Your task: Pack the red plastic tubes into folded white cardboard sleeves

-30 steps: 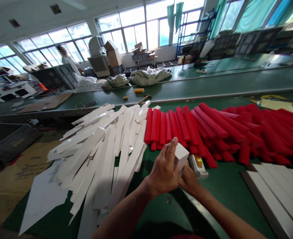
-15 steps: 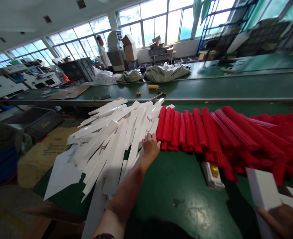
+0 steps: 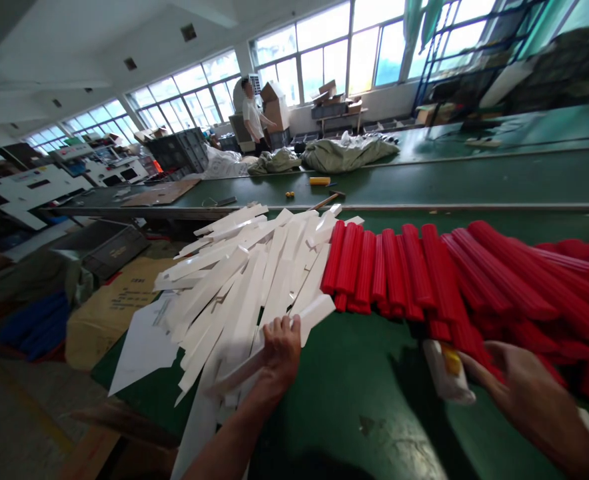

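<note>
My left hand [image 3: 282, 350] is closed around a long, narrow white box [image 3: 317, 312], which slants up to the right over the near side of a heap of similar flat white cartons [image 3: 244, 287]. On the right, my right hand [image 3: 529, 393] has its fingers apart and appears to hold nothing. Its fingertips are beside a white tape dispenser [image 3: 447, 377] with a yellow part, close to the red ribbed bundles [image 3: 409, 267]. Whether those fingers touch the dispenser or the red bundles I cannot tell.
A white paper sheet [image 3: 144, 343] lies at the green table's left corner. Behind, a hammer [image 3: 326, 200] and a yellow roll [image 3: 319, 181] rest on another long green table [image 3: 449, 180]. Brown sacking [image 3: 109, 307] is on the left; a person [image 3: 254, 120] stands far back.
My left hand has drawn back toward me and now grips a white box. My right hand, which held a white box at the lower right, has let go of it and moved forward to the tape dispenser.
</note>
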`<state>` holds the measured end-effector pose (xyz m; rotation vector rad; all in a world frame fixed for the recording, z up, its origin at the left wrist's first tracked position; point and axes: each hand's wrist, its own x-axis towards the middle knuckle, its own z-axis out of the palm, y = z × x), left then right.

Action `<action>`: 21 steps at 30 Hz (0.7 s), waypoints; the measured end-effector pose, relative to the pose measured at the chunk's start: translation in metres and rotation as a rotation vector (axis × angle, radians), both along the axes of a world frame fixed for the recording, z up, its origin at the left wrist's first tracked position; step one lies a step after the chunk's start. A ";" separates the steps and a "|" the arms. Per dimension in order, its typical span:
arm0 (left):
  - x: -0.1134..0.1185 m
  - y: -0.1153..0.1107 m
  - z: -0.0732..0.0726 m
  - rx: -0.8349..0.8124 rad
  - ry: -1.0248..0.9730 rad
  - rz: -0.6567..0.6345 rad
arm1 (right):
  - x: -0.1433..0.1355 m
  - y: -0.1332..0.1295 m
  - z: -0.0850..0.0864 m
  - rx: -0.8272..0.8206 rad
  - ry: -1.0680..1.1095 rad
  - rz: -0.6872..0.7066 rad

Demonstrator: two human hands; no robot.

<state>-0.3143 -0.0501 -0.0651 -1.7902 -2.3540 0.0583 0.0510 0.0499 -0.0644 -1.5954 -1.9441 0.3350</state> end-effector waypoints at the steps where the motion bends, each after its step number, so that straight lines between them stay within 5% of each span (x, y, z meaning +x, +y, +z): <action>1: 0.008 0.001 0.010 0.038 0.019 -0.128 | -0.021 0.007 0.015 -0.020 0.025 0.093; 5: 0.052 0.011 0.042 0.151 0.104 -0.719 | -0.124 0.020 0.077 -0.331 0.301 0.654; 8: 0.081 0.019 0.055 0.068 0.106 -1.029 | -0.178 0.021 0.096 -0.643 0.392 0.981; 11: 0.093 0.017 0.065 0.084 0.046 -1.152 | -0.186 0.026 0.089 -0.868 0.455 1.048; 14: 0.085 0.006 0.068 0.308 -0.087 -1.326 | -0.168 0.034 0.071 -0.879 0.621 0.911; 16: 0.074 0.004 0.066 0.549 -0.323 -1.217 | -0.159 0.037 0.060 -0.792 0.678 0.819; 19: 0.057 0.019 0.057 0.761 -0.834 -0.532 | -0.165 0.030 0.048 -0.596 0.594 0.748; 21: 0.048 0.037 0.053 0.683 -1.146 -0.234 | -0.177 0.022 0.045 -0.489 0.536 0.737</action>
